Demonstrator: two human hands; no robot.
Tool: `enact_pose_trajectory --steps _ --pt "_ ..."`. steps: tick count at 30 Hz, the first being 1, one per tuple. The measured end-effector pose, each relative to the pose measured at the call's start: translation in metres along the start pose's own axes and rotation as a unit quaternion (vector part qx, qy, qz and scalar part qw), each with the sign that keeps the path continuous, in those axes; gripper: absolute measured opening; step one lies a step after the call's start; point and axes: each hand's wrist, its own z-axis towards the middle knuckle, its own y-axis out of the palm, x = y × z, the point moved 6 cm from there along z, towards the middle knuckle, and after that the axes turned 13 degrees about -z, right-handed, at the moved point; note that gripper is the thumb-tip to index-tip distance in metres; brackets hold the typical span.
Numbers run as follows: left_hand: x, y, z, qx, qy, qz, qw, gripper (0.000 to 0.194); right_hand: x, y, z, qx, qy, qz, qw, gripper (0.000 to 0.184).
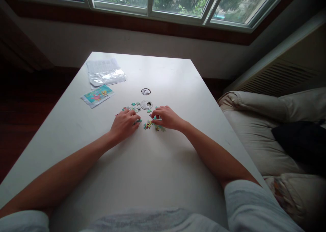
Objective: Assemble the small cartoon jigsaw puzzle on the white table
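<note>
Small colourful jigsaw puzzle pieces [147,125] lie scattered on the white table, partly covered by my hands. My left hand [124,124] is at the left side of the scatter, its fingers curled down around a teal puzzle piece [138,121]. More pieces [136,104] show just beyond its knuckles. From the right comes my right hand [166,118], thumb and fingers bent together around a greenish puzzle piece [155,118]. A few yellow and green pieces lie under and beside its thumb.
A picture card with cartoon figures [98,95] lies on the white table [163,164], left of the pieces. Behind it are clear plastic bags and paper [105,71]. Two round metal-rimmed fittings [146,105] are set in the tabletop. A pale sofa [254,130] stands at the right.
</note>
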Motion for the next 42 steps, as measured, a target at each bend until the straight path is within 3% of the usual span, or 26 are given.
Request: enact_pose_trajectory --steps 9,22,42 --pt "0.002 -0.001 0.001 0.017 -0.020 0.037 0.999 0.016 -0.020 0.013 -0.003 -0.016 0.008 -0.058 0.998 0.034" --pt "-0.001 0.003 0.000 0.016 -0.031 -0.030 0.999 0.016 -0.017 0.015 -0.001 -0.005 0.010 -0.044 0.999 0.032" --pt "-0.003 0.010 0.001 -0.010 0.004 -0.087 0.996 0.023 -0.017 0.017 -0.001 -0.001 0.002 -0.022 1.000 0.030"
